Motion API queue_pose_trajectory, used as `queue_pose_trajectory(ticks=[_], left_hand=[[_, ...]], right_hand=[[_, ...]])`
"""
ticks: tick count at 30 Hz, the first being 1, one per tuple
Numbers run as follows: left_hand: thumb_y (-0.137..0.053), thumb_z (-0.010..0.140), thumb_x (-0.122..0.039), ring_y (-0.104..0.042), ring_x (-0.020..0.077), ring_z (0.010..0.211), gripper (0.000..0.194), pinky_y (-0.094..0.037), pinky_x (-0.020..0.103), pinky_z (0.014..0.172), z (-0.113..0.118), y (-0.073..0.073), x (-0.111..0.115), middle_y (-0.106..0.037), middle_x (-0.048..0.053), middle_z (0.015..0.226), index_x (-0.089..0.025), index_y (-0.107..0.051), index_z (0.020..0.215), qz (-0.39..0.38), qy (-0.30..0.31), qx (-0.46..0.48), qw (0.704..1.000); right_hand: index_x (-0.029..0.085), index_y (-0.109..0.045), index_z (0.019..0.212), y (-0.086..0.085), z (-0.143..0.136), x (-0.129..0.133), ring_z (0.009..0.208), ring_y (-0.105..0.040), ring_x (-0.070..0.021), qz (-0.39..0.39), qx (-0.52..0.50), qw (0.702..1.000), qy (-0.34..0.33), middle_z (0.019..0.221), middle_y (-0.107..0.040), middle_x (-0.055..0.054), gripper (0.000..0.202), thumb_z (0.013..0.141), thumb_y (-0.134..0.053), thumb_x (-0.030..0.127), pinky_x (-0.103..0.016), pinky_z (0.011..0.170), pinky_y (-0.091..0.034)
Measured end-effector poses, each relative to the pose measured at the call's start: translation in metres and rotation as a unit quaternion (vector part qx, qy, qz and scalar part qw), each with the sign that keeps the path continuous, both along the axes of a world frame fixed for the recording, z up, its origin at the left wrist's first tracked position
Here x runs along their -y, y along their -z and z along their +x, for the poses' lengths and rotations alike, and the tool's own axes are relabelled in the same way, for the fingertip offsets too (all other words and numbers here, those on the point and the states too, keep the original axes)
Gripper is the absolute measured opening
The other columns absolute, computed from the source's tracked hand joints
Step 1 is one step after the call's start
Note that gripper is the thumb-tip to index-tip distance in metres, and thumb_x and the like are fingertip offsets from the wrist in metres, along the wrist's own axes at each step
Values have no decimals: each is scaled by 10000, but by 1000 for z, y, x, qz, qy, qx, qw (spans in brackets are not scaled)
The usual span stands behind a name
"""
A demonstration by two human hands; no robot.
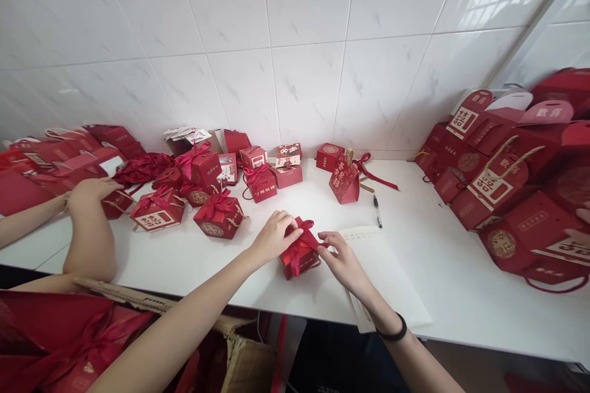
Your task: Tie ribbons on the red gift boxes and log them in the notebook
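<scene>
A small red gift box [286,268] stands near the front edge of the white table, a red ribbon [295,263] tied in a bow over its top. My left hand [275,234] has thumb and fingers closed on the ribbon at the upper left of the bow. On the right side, my right hand [342,263] pinches another part of the same ribbon between thumb and fingertips. A black band circles my right wrist. Exactly how the knot lies under my fingers is partly hidden.
Several bowed red boxes [217,215] stand to the left, and piled red boxes [511,221] fill the right. A black pen [377,211] and paper sheets [382,276] lie right of my hands. A co-worker's arms [90,227] reach in at left, behind an open cardboard carton [251,359].
</scene>
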State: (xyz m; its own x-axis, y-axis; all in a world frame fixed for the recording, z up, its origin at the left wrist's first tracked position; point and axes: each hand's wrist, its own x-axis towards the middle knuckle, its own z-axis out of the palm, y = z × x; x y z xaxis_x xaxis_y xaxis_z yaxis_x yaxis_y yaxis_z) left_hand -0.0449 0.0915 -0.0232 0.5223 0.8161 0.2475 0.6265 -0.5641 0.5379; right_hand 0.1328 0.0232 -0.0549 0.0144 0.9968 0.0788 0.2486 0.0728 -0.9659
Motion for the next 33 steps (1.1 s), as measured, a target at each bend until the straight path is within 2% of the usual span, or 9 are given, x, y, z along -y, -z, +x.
queue_pose_trajectory(ticks=[3, 6, 9, 12, 16, 21, 26, 33], left_hand=[[-512, 844, -330, -482, 201, 898, 178, -416, 359, 841, -2, -5, -1, -548, 26, 842, -194, -513, 730, -23, 0, -5, 1000], [-479, 854, -356, -489, 199, 962, 200, -397, 365, 911, -9, -15, -1, -553, 26, 901, -199, -540, 747, -68, 26, -12, 997], [-465, 851, -335, -500, 194, 1003, 173, -390, 358, 942, -16, -24, 0, -561, 19, 941, -216, -568, 778, -92, 46, -22, 994], [-534, 801, -317, -505, 207, 1013, 105, -404, 364, 933, -19, -28, -1, -567, 22, 930, -221, -578, 797, -81, 41, -39, 995], [-574, 773, -311, -502, 208, 999, 98, -407, 371, 929, -16, -22, -1, -549, 23, 916, -214, -568, 764, -57, 40, -41, 997], [-565, 766, -250, -481, 205, 958, 73, -420, 364, 898, -11, -13, 1, -533, 25, 888, -203, -539, 717, -30, 25, -31, 999], [-561, 756, -219, -471, 211, 949, 77, -418, 382, 907, -6, -5, 2, -531, 33, 882, -198, -523, 692, -25, 7, -9, 1000], [-565, 754, -227, -462, 224, 1031, 91, -382, 418, 970, -4, 3, 1, -507, 50, 991, -192, -535, 676, -52, -10, 34, 998]], right_hand=[[194, -503, 674, 3, 2, 2, 1045, -518, -229, -28, 22, 999, -4, 1105, -541, -99, 267, 757, -464, 445, -325, 779, -485], [195, -526, 705, 3, 9, 11, 990, -537, -222, -25, 44, 999, -19, 1069, -553, -100, 297, 777, -444, 472, -311, 739, -484], [197, -513, 696, -3, 17, 26, 788, -557, -197, -22, 103, 994, -15, 856, -580, -71, 306, 806, -435, 472, -298, 647, -456], [198, -444, 645, -11, 13, 41, 576, -500, -154, -53, 117, 991, -32, 617, -511, -13, 357, 835, -416, 499, -275, 546, -399], [185, -499, 748, -8, -16, 41, 502, -502, -124, -120, 28, 985, -122, 606, -539, 2, 358, 856, -397, 511, -243, 497, -386], [160, -537, 730, 4, -47, 23, 445, -471, -111, -143, -28, 983, -112, 536, -533, -5, 419, 838, -407, 544, -226, 446, -355], [164, -514, 599, 8, -49, 19, 431, -425, -102, -88, -52, 991, -84, 477, -466, 5, 467, 815, -421, 568, -225, 449, -340], [151, -571, 643, 7, -41, 25, 439, -438, -108, -96, -57, 983, -147, 478, -486, 1, 498, 805, -439, 604, -236, 484, -361]])
